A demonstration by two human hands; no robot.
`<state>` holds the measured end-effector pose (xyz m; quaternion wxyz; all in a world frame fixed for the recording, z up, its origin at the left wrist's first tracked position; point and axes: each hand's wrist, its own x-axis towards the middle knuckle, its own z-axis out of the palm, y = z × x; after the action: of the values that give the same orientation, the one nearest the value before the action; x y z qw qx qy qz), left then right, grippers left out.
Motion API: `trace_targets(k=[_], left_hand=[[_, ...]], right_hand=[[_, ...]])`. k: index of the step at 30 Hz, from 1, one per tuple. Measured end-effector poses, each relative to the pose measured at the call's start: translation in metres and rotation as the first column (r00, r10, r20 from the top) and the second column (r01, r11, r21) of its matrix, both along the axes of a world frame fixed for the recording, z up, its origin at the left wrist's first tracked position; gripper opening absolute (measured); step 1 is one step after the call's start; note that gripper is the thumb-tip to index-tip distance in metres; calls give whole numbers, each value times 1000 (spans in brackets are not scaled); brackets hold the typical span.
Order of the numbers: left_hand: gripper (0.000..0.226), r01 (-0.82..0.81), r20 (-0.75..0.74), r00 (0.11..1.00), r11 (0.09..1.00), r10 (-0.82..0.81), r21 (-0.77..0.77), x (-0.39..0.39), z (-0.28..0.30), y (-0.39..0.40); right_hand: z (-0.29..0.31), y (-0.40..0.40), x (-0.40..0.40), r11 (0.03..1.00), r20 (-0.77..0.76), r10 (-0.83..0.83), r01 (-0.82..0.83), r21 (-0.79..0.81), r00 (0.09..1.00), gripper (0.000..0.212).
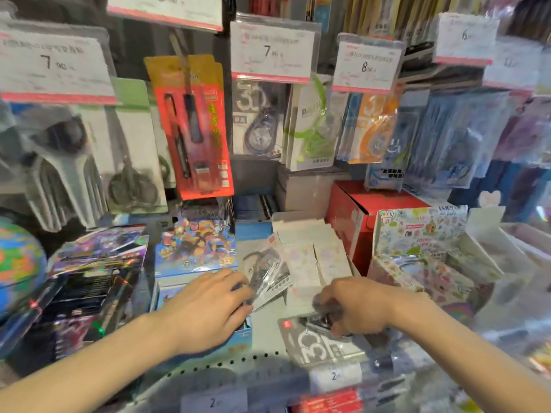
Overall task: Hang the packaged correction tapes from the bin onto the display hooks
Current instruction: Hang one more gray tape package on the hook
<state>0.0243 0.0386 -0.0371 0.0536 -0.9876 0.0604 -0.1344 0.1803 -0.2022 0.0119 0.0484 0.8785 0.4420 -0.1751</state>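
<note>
- your left hand pinches a small fan of packaged correction tapes by their lower ends, fingers closed on them, the packs tilted up and to the right above the shelf.
- your right hand curls its fingers shut on another pack lying low at the shelf front, gripping its upper edge; the card shows a big "30".
- both hands sit just in front of a white open box holding pale patterned packs, which looks like the bin.
- above it, more correction tapes hang on the display hooks, under a price tag reading 7.90.
- beside those hang green and orange packs.
- a red box stands to the right of the white one, and a cartoon-printed blue box to the left.
- the frame is blurred, so finer print can't be read.
</note>
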Motion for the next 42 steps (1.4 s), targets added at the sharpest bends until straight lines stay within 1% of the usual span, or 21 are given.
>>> trace_targets(k=[3,7,11,13,18,22,24,25,28,30,34,36,39,42], left_hand=[[48,-37,-39,999,997,35,-63,-2,-3,0],[56,-78,-98,993,993,69,-87,-3,-2,-4],[57,-98,-125,988,991,86,-95,-4,0,-4],[61,-104,-138,986,989,89,-102,-5,4,-5],[77,-102,-188,979,984,74,-144,-5,12,-9],[72,-83,-158,985,989,64,-118,-6,16,-8],[67,-98,-155,984,991,84,-89,-7,19,-8],[61,-107,-122,988,992,97,-72,-8,22,-8],[37,-96,143,986,995,90,29,-12,41,-2],[34,-103,297,951,993,82,56,-12,65,2],[39,-118,507,861,985,39,125,-13,125,6],[39,-148,577,816,971,13,186,-14,152,9],[35,-168,637,768,940,-63,296,-11,183,13],[23,-175,719,665,894,-201,412,-11,207,12]], right_hand=[[-7,-1,2,1000,0,0,0,-12,1000,62],[-11,-1,3,1000,-1,9,-9,-15,1000,67],[-9,-2,2,1000,-12,23,-23,-15,1000,61],[-5,-4,3,1000,-7,27,-27,1,1000,63],[16,-9,1,998,-4,24,-23,65,1000,55],[30,-13,0,993,14,16,-18,113,1000,54],[37,-14,-1,985,16,20,-23,174,1000,52],[40,-15,-2,977,18,21,-24,211,1000,53],[48,-14,-4,933,30,11,-21,361,999,59],[54,-11,-5,880,57,-15,-14,475,998,60],[73,1,-8,749,87,-109,25,662,990,56],[81,10,-10,674,96,-161,39,738,982,56],[93,23,-9,562,108,-217,34,827,970,61],[104,31,-9,490,102,-256,38,871,961,63]])
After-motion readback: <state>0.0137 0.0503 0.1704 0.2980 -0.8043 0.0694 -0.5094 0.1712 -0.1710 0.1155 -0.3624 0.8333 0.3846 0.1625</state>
